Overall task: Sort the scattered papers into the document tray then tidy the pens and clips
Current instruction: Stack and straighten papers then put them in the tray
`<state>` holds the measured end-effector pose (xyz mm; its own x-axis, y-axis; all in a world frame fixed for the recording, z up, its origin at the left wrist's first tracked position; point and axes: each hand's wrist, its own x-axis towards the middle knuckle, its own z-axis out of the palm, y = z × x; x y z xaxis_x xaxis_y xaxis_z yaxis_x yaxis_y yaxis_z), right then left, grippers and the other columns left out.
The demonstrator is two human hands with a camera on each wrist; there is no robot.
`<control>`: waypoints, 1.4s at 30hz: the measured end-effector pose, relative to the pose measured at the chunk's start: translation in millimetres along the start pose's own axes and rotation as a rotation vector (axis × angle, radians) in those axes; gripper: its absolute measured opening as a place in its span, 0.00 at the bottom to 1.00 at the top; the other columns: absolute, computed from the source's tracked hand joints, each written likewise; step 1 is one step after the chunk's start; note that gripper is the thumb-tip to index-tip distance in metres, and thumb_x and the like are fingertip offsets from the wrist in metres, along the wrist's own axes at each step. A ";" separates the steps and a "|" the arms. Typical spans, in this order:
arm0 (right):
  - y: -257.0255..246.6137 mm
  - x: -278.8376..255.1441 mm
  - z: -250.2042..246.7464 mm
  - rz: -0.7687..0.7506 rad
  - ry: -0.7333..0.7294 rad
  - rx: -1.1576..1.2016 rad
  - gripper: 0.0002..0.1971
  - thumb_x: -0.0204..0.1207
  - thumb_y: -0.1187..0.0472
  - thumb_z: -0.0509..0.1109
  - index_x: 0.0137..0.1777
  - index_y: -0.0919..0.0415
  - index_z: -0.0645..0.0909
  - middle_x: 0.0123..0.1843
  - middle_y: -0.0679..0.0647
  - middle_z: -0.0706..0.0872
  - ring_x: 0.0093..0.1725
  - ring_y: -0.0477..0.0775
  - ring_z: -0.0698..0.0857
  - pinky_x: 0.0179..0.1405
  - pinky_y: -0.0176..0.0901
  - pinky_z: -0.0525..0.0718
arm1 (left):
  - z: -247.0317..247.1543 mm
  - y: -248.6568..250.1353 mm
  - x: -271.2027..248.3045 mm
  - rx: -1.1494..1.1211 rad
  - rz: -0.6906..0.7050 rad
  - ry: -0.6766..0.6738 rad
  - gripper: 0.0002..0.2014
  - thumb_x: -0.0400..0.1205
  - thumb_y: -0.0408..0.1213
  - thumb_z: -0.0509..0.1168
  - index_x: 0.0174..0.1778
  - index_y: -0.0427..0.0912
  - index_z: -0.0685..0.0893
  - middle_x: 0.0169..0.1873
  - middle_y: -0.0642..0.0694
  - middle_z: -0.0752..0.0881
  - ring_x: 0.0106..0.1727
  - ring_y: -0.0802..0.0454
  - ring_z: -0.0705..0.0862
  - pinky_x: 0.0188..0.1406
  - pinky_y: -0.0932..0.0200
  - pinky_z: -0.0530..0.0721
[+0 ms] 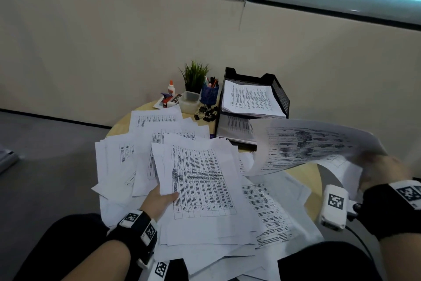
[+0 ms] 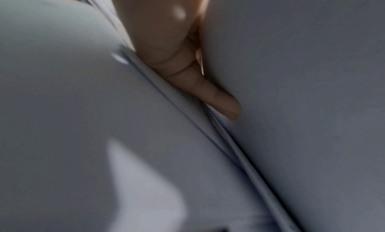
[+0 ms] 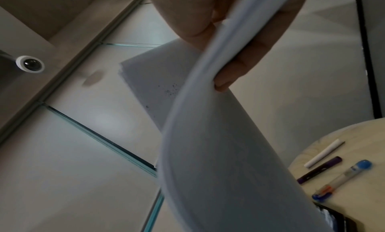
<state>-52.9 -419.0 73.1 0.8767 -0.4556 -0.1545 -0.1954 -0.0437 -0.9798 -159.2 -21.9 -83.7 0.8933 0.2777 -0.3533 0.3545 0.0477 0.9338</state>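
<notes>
Papers (image 1: 145, 162) lie scattered in overlapping layers over most of the round table (image 1: 305, 174), spilling past its near edge toward our lap. Our left hand (image 1: 160, 201) sits at about seven o'clock on the table, thumb on top of a printed sheet (image 1: 200, 180) and fingers tucked beneath it — the left wrist view shows one finger (image 2: 216, 95) wedged between stacked page edges, so we are grasping that sheet. Our right hand (image 1: 382, 171), at about three o'clock and raised off the table, clutches a curved sheaf of pages (image 1: 303, 146); the right wrist view shows the fingers (image 3: 245, 60) wrapped round one face of the sheaf and the palm on the other, the pages bowing downward. The hand itself is blurred in the head view.

Toward one o'clock stands the black document tray (image 1: 280, 94), two tiers, both holding printed pages; the free end of the lifted sheaf hangs just in front of its lower tier. At twelve o'clock we find a blue pen cup (image 1: 209, 95) with pens in it, a small green plant (image 1: 194, 75), a clear plastic box (image 1: 189, 102) and a heap of black binder clips (image 1: 207, 114) on the table just beside the tray. A glue bottle (image 1: 171, 87) and a stapler (image 1: 167, 99) sit near eleven o'clock. In the right wrist view, three loose pens (image 3: 341, 179) lie on bare tabletop — one white, one purple, one clear with a blue cap.
</notes>
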 end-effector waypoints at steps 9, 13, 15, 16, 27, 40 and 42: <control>-36.3 -13.9 -10.5 -0.112 -0.084 0.182 0.25 0.78 0.71 0.63 0.49 0.34 0.86 0.21 0.36 0.85 0.72 0.69 0.75 0.27 0.23 0.82 | -1.2 -4.6 4.1 0.041 0.008 0.001 0.23 0.80 0.28 0.66 0.72 0.33 0.72 0.65 0.39 0.81 0.58 0.49 0.79 0.65 0.54 0.72; -52.0 -38.8 -8.1 -0.267 -0.105 -0.068 0.15 0.56 0.82 0.74 0.41 0.67 0.91 0.39 0.67 0.91 0.55 0.78 0.85 0.53 0.53 0.84 | -0.4 -3.9 4.2 0.040 0.022 0.010 0.23 0.80 0.27 0.66 0.72 0.32 0.73 0.65 0.37 0.81 0.57 0.48 0.79 0.64 0.55 0.73; -42.6 -36.7 -6.2 -0.165 -0.128 0.167 0.16 0.61 0.77 0.74 0.36 0.55 0.92 0.35 0.55 0.92 0.57 0.72 0.86 0.49 0.46 0.87 | -0.5 -4.5 3.9 0.042 0.026 0.007 0.23 0.80 0.27 0.66 0.72 0.32 0.73 0.65 0.36 0.81 0.57 0.48 0.79 0.64 0.54 0.73; -37.1 -32.6 -1.9 -0.113 -0.133 0.259 0.20 0.69 0.73 0.71 0.30 0.44 0.89 0.26 0.42 0.89 0.57 0.62 0.87 0.44 0.37 0.88 | -0.4 -4.7 4.3 0.041 0.028 0.004 0.23 0.80 0.28 0.66 0.72 0.32 0.73 0.65 0.37 0.81 0.57 0.48 0.79 0.65 0.54 0.73; 113.7 -39.1 52.2 0.361 -0.216 -0.083 0.13 0.78 0.71 0.63 0.33 0.59 0.70 0.35 0.58 0.74 0.32 0.54 0.74 0.40 0.51 0.77 | 0.5 -1.2 2.4 -0.025 0.019 -0.007 0.23 0.80 0.24 0.65 0.72 0.29 0.71 0.66 0.35 0.79 0.58 0.49 0.77 0.62 0.56 0.71; 157.0 5.2 91.8 0.334 -0.069 -0.470 0.41 0.63 0.59 0.78 0.73 0.66 0.61 0.68 0.68 0.72 0.66 0.67 0.76 0.66 0.59 0.74 | 0.4 -1.2 4.5 -0.049 -0.003 -0.027 0.25 0.80 0.24 0.65 0.73 0.30 0.70 0.68 0.35 0.79 0.65 0.42 0.78 0.66 0.54 0.71; 128.5 -14.8 93.2 0.252 -0.079 -0.566 0.19 0.71 0.66 0.69 0.60 0.60 0.67 0.57 0.63 0.75 0.57 0.64 0.78 0.58 0.54 0.77 | 1.2 -0.5 3.1 -0.041 0.009 -0.021 0.24 0.80 0.25 0.65 0.73 0.29 0.71 0.67 0.37 0.79 0.61 0.46 0.77 0.63 0.56 0.71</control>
<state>-49.9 -335.0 -62.4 0.7989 -0.4471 -0.4023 -0.5842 -0.4174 -0.6961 -156.3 -22.2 -85.4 0.9024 0.2577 -0.3453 0.3349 0.0849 0.9384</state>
